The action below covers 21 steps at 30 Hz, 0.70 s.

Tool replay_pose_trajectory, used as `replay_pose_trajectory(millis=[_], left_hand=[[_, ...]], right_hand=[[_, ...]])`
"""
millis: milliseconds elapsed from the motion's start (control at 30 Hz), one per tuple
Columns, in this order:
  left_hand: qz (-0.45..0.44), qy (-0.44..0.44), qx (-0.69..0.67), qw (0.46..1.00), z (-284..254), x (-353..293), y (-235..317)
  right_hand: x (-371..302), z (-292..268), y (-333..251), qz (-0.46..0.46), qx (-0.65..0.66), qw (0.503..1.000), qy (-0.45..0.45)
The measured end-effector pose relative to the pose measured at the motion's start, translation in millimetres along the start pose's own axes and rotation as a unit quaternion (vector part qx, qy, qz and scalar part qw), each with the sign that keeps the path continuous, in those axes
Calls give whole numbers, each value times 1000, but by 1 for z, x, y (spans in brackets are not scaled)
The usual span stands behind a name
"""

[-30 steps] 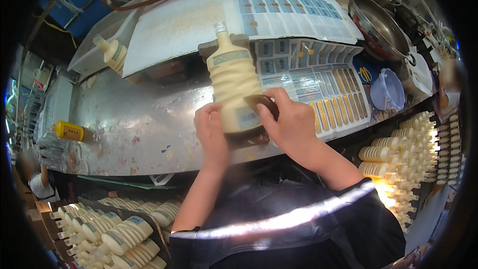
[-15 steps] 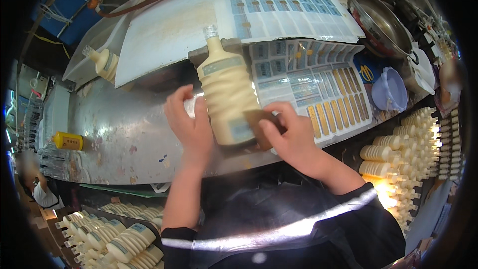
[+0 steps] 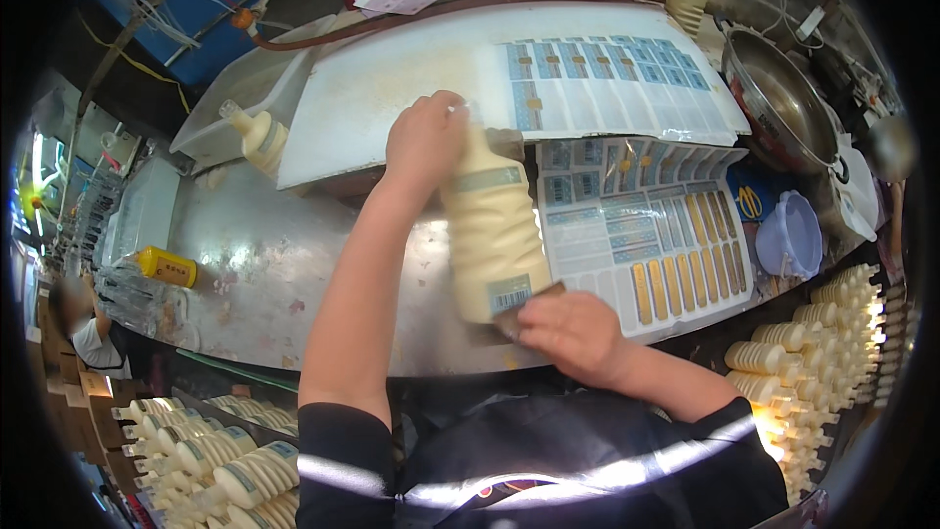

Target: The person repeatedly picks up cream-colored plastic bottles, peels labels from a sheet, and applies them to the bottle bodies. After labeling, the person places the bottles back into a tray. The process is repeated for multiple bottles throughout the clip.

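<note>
A cream-coloured bottle (image 3: 497,235) with wavy ribbed sides lies on the metal table, its neck pointing away from me. My left hand (image 3: 427,145) is closed round the neck, which its fingers mostly hide. In my right hand (image 3: 580,337) is a small flat brown piece (image 3: 534,304), pressed against the bottle's near end beside a label with a barcode (image 3: 509,292). A second label band (image 3: 487,179) crosses the bottle's shoulder. Beside the bottle on the right lies a sheet of blue and gold stickers (image 3: 641,235).
A white board (image 3: 392,73) bears another sticker sheet (image 3: 612,88). One more bottle (image 3: 259,135) leans by a plastic bin (image 3: 235,88) at the left. A purple bucket (image 3: 789,237), a large metal pan (image 3: 778,88) and a yellow bottle (image 3: 166,266) stand around. Stacked bottles (image 3: 798,343) fill the right side.
My left hand has gone from beside the bottle up to its neck and closed on it. The right hand has moved lower on the bottle, and the whole view has shifted.
</note>
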State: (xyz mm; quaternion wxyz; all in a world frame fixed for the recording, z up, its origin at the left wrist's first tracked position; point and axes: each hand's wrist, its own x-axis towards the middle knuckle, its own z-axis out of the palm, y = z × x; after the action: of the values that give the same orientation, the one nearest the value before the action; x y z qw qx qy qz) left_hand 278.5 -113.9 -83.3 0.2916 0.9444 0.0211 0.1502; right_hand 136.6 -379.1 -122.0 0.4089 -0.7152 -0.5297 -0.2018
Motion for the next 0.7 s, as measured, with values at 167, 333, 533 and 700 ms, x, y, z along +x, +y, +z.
replay_pose_trajectory(millis=[167, 333, 533, 700], left_hand=[[-79, -57, -181, 979, -27, 1, -4], [-148, -61, -270, 949, -82, -43, -1], [-93, 56, -387, 916, -139, -136, -29], [-111, 233, -239, 936, -225, -156, -59]], right_hand=[[10, -2, -10, 17, -66, 997, 26], [9, 17, -27, -51, -8, 997, -60], [28, -16, -27, 431, 325, 834, 117], [7, -58, 17, 475, 379, 786, 108]])
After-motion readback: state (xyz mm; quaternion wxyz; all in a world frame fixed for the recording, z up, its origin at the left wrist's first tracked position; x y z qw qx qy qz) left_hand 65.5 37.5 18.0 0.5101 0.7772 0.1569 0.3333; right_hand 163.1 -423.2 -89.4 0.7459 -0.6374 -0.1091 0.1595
